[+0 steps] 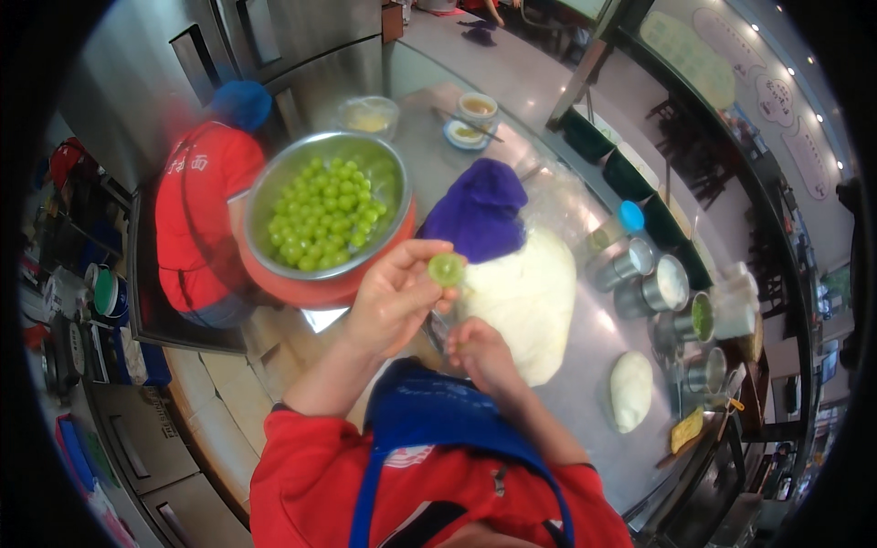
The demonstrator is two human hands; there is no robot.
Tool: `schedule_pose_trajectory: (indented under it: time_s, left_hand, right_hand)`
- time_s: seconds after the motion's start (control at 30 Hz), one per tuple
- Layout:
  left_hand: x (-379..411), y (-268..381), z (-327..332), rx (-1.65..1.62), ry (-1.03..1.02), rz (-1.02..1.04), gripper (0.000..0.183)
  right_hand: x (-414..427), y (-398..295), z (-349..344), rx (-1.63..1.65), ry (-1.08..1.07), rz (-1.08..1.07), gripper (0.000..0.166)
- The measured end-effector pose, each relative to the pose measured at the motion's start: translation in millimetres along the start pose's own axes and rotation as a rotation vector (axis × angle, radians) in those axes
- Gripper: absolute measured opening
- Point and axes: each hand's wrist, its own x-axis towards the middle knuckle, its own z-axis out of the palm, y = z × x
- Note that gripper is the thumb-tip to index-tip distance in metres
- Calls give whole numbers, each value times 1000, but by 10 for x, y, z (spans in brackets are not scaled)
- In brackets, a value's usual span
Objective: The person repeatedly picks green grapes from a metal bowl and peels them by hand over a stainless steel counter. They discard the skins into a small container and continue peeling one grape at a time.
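My left hand is raised above the work surface, pinching a green grape between thumb and fingers; the grape shows a pale, round face. Lower and to the right, my right hand has its fingers curled, and a small greenish thing appears at the fingertips, too small to name. A steel bowl of green grapes rests on a red-orange tub to the left. Behind my hands, a large mass of white dough lies on the metal table, with a purple cloth over its far part.
A person in a red shirt bends beside the bowl. At the right stand steel canisters and dark green containers; a smaller dough piece lies nearer. Small bowls with chopsticks are farther back.
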Motion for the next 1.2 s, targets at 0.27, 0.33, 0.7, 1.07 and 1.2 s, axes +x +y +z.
schedule_pose_trajectory:
  time_s: [0.27, 0.33, 0.7, 1.07, 1.2]
  left_hand:
    - [-6, -46, -1, 66, 33, 66, 36]
    - [-15, -73, 14, 94, 52, 100, 36]
    - [3, -59, -12, -343, -6, -81, 41]
    - [-117, 7, 314, -114, -139, 54, 33]
    - [-180, 233, 578, -132, -388, 119, 30]
  right_hand:
    - [6, -113, 73, 121, 116, 89, 21]
    - [10, -86, 43, 99, 109, 84, 22]
    - [-40, -52, 29, 23, 150, 57, 18]
    - [-81, -12, -17, 42, 72, 109, 9]
    - [-107, 5, 42, 38, 112, 132, 9]
